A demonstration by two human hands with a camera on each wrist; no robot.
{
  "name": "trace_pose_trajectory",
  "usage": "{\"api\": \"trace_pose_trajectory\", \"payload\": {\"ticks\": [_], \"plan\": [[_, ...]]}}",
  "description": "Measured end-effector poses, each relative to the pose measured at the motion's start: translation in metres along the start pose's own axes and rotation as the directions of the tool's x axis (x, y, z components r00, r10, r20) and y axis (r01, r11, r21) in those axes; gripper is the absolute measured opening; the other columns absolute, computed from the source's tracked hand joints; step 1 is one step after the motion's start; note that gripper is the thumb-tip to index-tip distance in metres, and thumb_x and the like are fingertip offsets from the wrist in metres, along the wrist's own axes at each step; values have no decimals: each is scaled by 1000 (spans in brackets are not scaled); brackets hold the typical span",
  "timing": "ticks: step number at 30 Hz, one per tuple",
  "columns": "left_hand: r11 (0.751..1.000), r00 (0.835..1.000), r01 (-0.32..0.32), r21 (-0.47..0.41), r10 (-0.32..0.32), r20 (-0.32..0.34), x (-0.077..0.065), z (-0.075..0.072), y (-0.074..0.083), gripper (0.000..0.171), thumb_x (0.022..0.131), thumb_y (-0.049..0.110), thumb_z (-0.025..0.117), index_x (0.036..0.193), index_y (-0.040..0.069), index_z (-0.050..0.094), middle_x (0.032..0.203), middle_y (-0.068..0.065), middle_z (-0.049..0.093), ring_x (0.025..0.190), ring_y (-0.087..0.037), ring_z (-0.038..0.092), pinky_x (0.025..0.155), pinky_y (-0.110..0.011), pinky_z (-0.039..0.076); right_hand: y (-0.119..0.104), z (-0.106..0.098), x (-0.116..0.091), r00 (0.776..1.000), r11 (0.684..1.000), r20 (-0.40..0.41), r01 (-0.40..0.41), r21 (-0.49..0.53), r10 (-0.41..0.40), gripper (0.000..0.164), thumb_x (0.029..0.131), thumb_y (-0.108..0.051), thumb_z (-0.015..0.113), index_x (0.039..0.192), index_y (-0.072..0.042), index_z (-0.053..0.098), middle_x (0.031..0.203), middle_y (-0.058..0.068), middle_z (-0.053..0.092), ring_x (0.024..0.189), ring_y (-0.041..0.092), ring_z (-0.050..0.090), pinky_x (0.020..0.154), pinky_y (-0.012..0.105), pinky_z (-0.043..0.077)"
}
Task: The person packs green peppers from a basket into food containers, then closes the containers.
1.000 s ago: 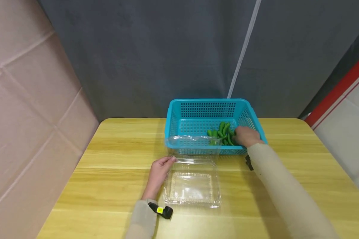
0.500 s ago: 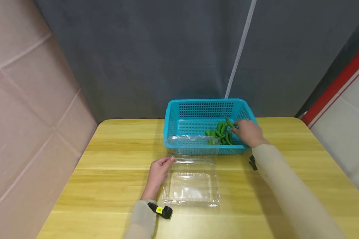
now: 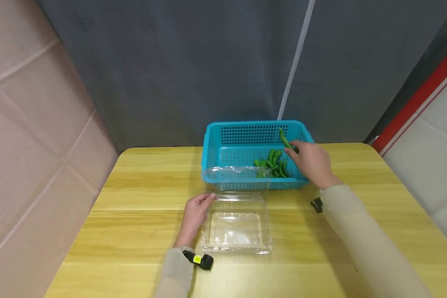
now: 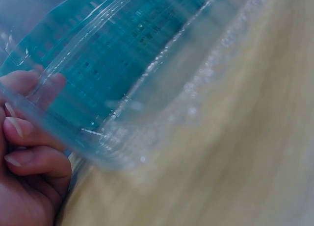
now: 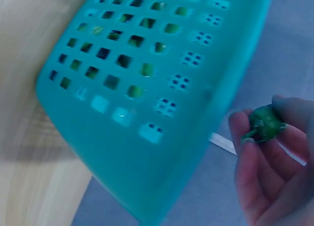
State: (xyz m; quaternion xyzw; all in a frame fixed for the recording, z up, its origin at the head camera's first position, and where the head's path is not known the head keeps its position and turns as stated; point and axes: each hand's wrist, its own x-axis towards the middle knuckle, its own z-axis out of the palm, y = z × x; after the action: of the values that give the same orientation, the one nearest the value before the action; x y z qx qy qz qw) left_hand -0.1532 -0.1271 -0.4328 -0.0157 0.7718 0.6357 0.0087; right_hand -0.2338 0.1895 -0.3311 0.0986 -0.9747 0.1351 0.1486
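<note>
Right hand (image 3: 314, 163) has its grip on a green pepper (image 3: 284, 138), pinched between thumb and fingers near the stalk end, held up over the blue basket (image 3: 246, 123) around its 2 o'clock. Free tip points to about 11. More peppers (image 3: 272, 156) are lying loose inside the basket, bunched toward 4 o'clock.

Left hand (image 3: 194, 210) has its grip pinching a clear container (image 3: 236, 234) near the hinge, roughly at the container's 10 o'clock. The thing lies wide open on the wooden bench (image 3: 145, 182), just shy of 7 o'clock from the basket, with its lid (image 3: 236, 176) flipped out toward 12. In the head view that lid overlaps the basket's near side, blue mesh showing right through. Can't really tell if they touch.

Beige sleeves (image 3: 372, 240) on both arms, black strap (image 3: 198, 259) with a yellow label on the left wrist, dark grey curtain (image 3: 171, 74) at 12.
</note>
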Motion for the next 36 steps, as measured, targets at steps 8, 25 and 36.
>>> {"api": "trace_pose_trajectory", "payload": {"ticks": [8,25,36], "plan": [[1000,1000,14,16,-14,-6,0,0,1,25,88,31,57,93,9,68,49,4,37,35,-5,29,30,-16,26,-11,-19,-11,986,997,-147,77,-15,-79,39,86,-35,58,113,-7,62,96,14,65,50,20,54,36,30,34],[1000,1000,10,23,-9,-4,3,0,3,23,88,30,57,92,10,68,50,2,40,36,-5,30,30,-16,26,-63,-43,-58,875,941,-361,337,-25,-323,37,83,-38,61,106,-9,66,85,6,67,46,13,51,34,21,24],[1000,1000,16,-5,-16,1,6,-1,-5,25,87,32,58,94,9,68,49,3,39,35,-5,31,31,-18,27,-88,-37,-83,831,884,-410,454,113,-375,42,90,-43,47,110,-11,65,76,1,66,47,8,48,37,15,26]]}}
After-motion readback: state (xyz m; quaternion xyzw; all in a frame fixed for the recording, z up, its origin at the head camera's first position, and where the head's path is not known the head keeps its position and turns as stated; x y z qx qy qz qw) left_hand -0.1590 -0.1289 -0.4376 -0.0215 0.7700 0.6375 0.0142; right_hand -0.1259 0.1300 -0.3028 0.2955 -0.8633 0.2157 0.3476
